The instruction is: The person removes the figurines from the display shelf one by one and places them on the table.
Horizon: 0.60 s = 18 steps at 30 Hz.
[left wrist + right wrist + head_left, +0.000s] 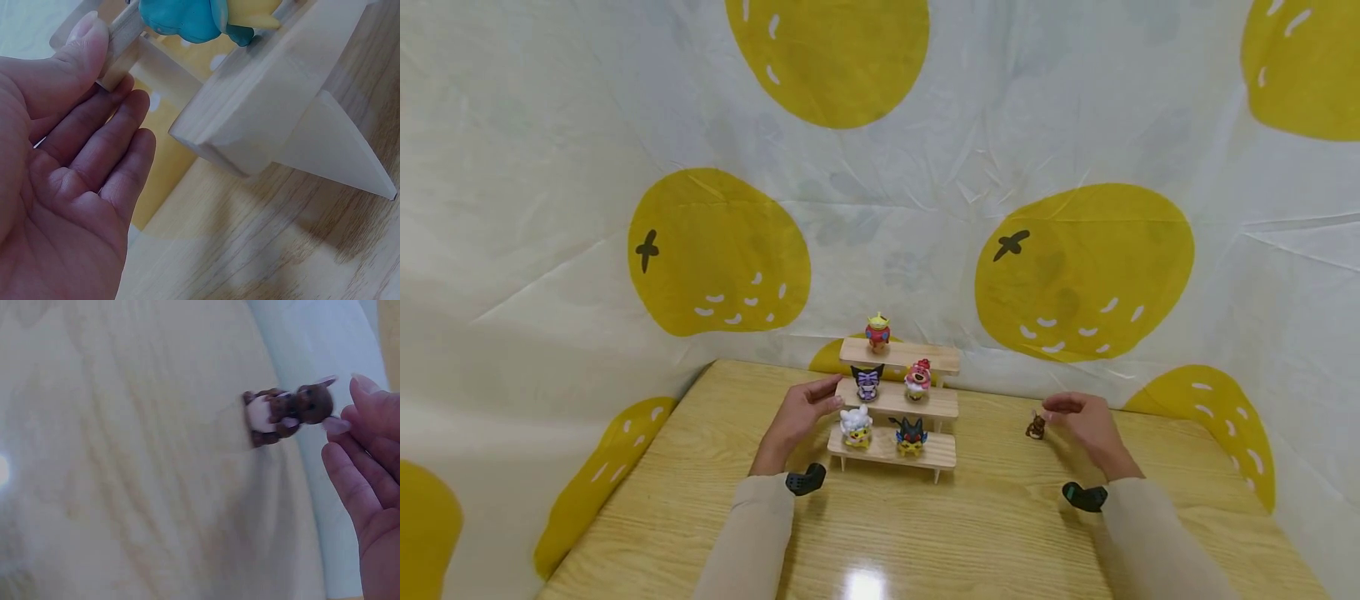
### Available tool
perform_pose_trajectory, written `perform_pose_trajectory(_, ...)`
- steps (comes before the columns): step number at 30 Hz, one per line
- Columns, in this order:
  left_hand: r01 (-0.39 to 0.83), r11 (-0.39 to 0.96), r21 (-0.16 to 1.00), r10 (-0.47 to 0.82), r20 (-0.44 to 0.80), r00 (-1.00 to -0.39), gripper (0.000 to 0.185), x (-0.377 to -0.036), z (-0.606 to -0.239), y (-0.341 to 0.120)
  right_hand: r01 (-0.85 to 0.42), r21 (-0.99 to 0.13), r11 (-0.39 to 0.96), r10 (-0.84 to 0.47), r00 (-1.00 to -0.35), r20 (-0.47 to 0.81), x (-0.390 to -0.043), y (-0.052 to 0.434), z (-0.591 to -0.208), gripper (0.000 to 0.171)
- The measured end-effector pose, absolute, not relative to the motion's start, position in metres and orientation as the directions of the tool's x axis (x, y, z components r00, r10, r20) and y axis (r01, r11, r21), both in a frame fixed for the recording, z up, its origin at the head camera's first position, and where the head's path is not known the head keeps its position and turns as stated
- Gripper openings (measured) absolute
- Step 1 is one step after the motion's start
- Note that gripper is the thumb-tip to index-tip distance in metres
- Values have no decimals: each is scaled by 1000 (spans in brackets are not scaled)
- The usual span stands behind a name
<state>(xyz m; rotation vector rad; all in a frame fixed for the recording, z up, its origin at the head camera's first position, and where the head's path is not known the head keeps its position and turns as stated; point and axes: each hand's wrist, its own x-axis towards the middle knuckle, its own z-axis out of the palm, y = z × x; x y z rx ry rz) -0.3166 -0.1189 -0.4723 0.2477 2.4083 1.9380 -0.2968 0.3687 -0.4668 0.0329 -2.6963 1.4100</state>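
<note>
My left hand (805, 410) is at the left end of the three-tier wooden display stand (943, 402), pinching the middle shelf's end between thumb (87, 47) and forefinger. The other fingers extend loosely below that shelf. To the right, a small brown mouse-like figurine (290, 412) with pinkish ears and a pale belly stands upright on the table. My right hand (1081, 421) is beside its head, fingertips right at one ear, with thumb and fingers apart. On the stand's middle shelf are a purple-and-black figurine (867, 383) and a pink figurine (917, 380).
On the bottom shelf stand a white-and-yellow figurine (856, 427) and a black-and-yellow one (911, 436). A red figurine with a yellow top (877, 332) is on the top shelf. Behind the wooden table (985, 533) hangs a white cloth (887, 250) with large yellow fruit prints.
</note>
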Motion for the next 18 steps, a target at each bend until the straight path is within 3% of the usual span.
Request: perform_pose_trajectory(18, 99, 185, 978, 148, 72, -986, 51, -318, -474, -118, -84, -844, 530, 11, -994, 106, -306, 348, -413, 45)
